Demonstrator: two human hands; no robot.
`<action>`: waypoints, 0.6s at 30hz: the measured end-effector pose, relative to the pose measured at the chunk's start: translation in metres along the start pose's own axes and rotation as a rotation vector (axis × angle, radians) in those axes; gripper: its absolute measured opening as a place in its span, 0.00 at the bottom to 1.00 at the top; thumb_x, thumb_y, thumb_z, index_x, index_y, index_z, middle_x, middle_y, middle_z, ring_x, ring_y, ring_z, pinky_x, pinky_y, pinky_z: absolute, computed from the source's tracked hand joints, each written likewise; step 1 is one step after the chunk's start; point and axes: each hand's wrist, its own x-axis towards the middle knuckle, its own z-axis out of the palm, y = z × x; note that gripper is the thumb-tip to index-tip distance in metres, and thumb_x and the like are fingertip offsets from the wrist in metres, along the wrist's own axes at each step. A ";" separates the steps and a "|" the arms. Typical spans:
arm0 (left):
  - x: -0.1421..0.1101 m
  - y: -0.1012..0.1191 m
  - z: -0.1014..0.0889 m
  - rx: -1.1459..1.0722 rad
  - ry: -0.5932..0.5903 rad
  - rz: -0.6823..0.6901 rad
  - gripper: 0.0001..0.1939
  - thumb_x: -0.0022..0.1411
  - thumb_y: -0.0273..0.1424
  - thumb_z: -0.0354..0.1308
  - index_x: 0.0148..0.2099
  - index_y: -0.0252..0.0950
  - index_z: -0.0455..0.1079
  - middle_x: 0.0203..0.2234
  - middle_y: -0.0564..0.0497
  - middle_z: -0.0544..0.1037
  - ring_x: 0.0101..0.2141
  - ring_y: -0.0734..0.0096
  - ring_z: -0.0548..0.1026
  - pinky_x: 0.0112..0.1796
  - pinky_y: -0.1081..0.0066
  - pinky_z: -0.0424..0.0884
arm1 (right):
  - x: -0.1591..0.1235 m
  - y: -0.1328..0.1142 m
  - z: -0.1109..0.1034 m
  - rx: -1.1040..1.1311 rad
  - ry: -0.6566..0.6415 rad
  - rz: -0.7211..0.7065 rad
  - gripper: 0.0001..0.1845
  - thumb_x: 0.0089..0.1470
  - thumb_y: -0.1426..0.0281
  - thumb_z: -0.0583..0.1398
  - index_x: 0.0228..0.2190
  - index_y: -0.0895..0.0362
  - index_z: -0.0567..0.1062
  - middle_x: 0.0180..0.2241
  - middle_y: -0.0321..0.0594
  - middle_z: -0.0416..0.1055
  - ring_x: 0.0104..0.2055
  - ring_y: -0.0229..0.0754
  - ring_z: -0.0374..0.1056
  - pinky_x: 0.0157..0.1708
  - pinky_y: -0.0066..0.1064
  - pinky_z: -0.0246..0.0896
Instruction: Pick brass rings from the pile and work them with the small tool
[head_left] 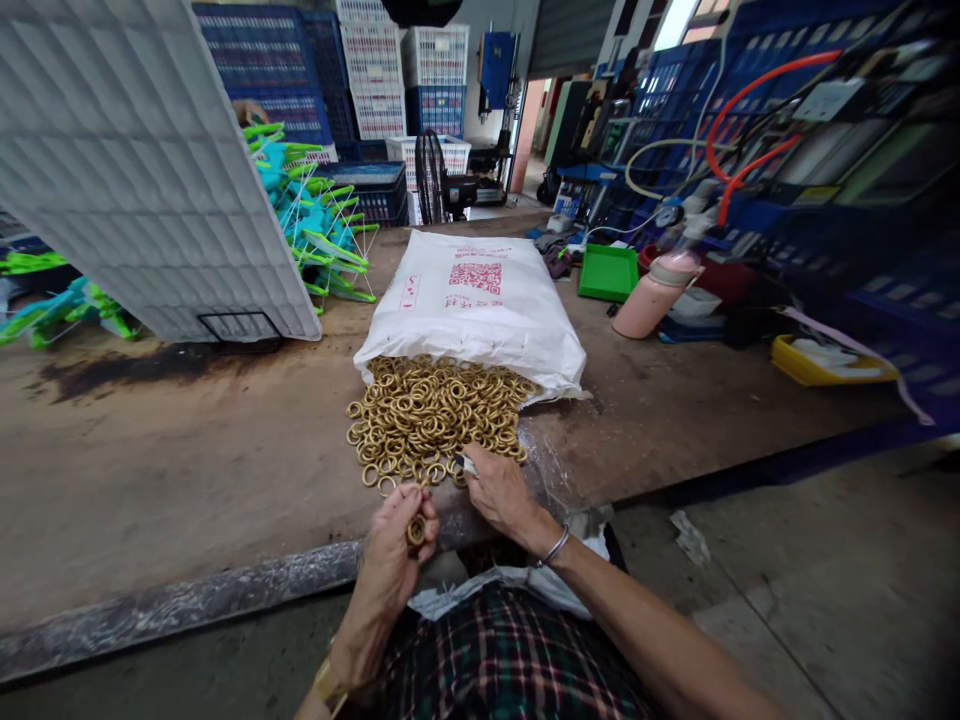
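A heap of brass-coloured rings (427, 405) spills from the mouth of a white woven sack (480, 300) with red print, lying flat on the table. At the heap's near edge, my left hand (394, 535) is closed around a small stack of brass rings (416, 530), seen end-on. My right hand (502, 490) is at the heap's front right corner with its fingers curled together. Something small, white and dark (466, 465) shows at its fingertips; whether it is held or wrapped on a finger I cannot tell.
A pale ribbed panel (172, 170) stands at left on a wire foot, beside green and blue plastic pieces (315, 220). To the right are a green tray (607, 273), a pink bottle (652, 295) and a yellow tray (832, 365). The worn table edge (187, 585) runs in front.
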 end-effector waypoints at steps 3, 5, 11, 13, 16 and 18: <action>0.007 0.000 -0.007 -0.059 0.050 -0.006 0.18 0.46 0.41 0.64 0.30 0.34 0.63 0.23 0.54 0.72 0.16 0.84 0.63 0.13 0.83 0.52 | 0.003 -0.013 -0.001 0.006 0.015 -0.046 0.10 0.51 0.74 0.52 0.38 0.56 0.68 0.35 0.40 0.70 0.36 0.40 0.65 0.33 0.28 0.50; 0.010 -0.002 -0.011 -0.078 0.064 -0.031 0.19 0.45 0.42 0.65 0.30 0.33 0.63 0.23 0.53 0.72 0.16 0.84 0.63 0.12 0.84 0.51 | 0.004 -0.023 0.001 -0.027 0.008 -0.072 0.10 0.53 0.71 0.53 0.39 0.54 0.67 0.37 0.40 0.69 0.37 0.41 0.65 0.34 0.29 0.50; 0.016 -0.004 -0.021 -0.172 0.087 -0.060 0.17 0.45 0.38 0.65 0.34 0.34 0.66 0.21 0.54 0.71 0.15 0.85 0.62 0.12 0.84 0.52 | 0.007 -0.029 0.010 -0.100 0.013 -0.058 0.08 0.54 0.70 0.54 0.39 0.52 0.66 0.38 0.38 0.66 0.35 0.42 0.65 0.31 0.30 0.51; 0.018 -0.003 -0.021 -0.212 0.093 -0.089 0.16 0.45 0.34 0.66 0.36 0.33 0.68 0.21 0.54 0.71 0.15 0.85 0.61 0.12 0.84 0.52 | 0.006 -0.027 0.011 -0.089 0.034 -0.052 0.08 0.54 0.69 0.54 0.39 0.52 0.65 0.39 0.38 0.65 0.35 0.42 0.64 0.31 0.30 0.51; 0.022 -0.001 -0.021 -0.290 0.101 -0.149 0.13 0.43 0.30 0.66 0.31 0.31 0.68 0.22 0.52 0.72 0.14 0.86 0.60 0.11 0.83 0.51 | 0.005 -0.024 0.015 -0.062 0.063 -0.048 0.10 0.53 0.70 0.55 0.40 0.51 0.64 0.40 0.37 0.64 0.35 0.42 0.64 0.32 0.30 0.50; 0.025 -0.001 -0.022 -0.333 0.074 -0.170 0.11 0.42 0.29 0.66 0.29 0.31 0.68 0.23 0.51 0.73 0.14 0.86 0.59 0.11 0.83 0.50 | 0.004 -0.022 0.018 -0.045 0.078 -0.052 0.12 0.52 0.72 0.54 0.40 0.51 0.63 0.40 0.37 0.64 0.35 0.43 0.64 0.32 0.30 0.50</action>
